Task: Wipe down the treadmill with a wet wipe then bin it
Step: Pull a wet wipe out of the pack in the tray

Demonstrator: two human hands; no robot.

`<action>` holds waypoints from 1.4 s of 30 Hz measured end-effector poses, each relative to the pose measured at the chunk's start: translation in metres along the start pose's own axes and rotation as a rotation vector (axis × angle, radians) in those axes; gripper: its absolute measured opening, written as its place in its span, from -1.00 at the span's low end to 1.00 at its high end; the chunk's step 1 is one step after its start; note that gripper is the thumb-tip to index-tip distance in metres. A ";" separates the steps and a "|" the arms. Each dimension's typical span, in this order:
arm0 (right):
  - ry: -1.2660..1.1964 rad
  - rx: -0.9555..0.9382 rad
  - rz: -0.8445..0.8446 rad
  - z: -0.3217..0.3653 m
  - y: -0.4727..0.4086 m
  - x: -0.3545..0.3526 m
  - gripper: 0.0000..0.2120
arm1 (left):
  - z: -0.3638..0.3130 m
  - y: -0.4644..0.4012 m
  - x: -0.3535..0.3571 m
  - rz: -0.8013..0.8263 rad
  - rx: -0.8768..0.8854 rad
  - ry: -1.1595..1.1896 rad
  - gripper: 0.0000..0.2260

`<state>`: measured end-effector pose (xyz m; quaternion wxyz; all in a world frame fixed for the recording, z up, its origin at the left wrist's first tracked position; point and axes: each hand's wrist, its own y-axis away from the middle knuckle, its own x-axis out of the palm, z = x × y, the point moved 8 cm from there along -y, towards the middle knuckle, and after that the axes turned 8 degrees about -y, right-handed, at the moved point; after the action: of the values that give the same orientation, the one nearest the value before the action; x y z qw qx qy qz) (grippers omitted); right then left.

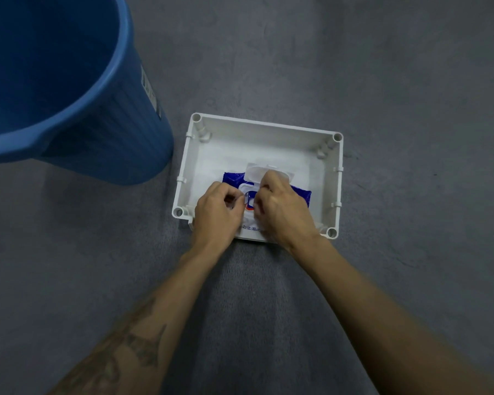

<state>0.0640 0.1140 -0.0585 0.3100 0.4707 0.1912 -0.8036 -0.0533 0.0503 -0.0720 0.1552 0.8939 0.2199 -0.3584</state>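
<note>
A blue wipe pack (297, 192), flip lid (257, 172) open, lies in a white tray (332, 178) on grey floor (382, 81). Left hand (216, 213) and right hand (283, 212) curl onto the pack, pinching at its opening. Bin (103, 132) stands left, beside the tray; open floor lies right and far.

White plastic tray (330, 178) on grey floor (354, 67), prob. carpet.

Wipes pack (298, 192) in tray (265, 138), bin (103, 143) just left.
</note>
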 end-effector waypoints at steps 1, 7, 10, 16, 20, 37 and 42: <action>-0.019 0.013 -0.007 -0.001 -0.001 0.001 -0.88 | 0.000 0.001 0.000 -0.003 0.001 -0.002 -0.97; -0.149 0.038 -0.133 -0.006 0.007 -0.011 -0.93 | -0.001 0.002 -0.002 -0.018 0.030 0.002 -0.97; -0.288 0.080 -0.167 -0.010 0.016 -0.020 -0.89 | -0.001 0.002 -0.001 -0.022 0.029 0.007 -0.98; -0.545 0.495 -0.222 -0.042 0.019 -0.017 -0.95 | -0.002 0.001 -0.002 -0.034 0.041 0.006 -0.96; -0.541 0.392 -0.225 -0.030 0.022 -0.021 -0.99 | -0.001 0.001 -0.003 -0.034 0.038 0.013 -0.96; -0.532 0.424 -0.254 -0.029 0.027 -0.022 -0.94 | -0.012 0.007 0.002 0.032 0.065 0.069 -0.91; -0.534 0.384 -0.249 -0.024 0.027 -0.026 -0.95 | -0.009 0.009 0.008 0.064 -0.021 0.120 -0.88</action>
<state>0.1074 0.1166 -0.0475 0.1545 0.2666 0.0045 -0.9513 -0.0382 0.0486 -0.0703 0.1624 0.9187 0.2037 -0.2968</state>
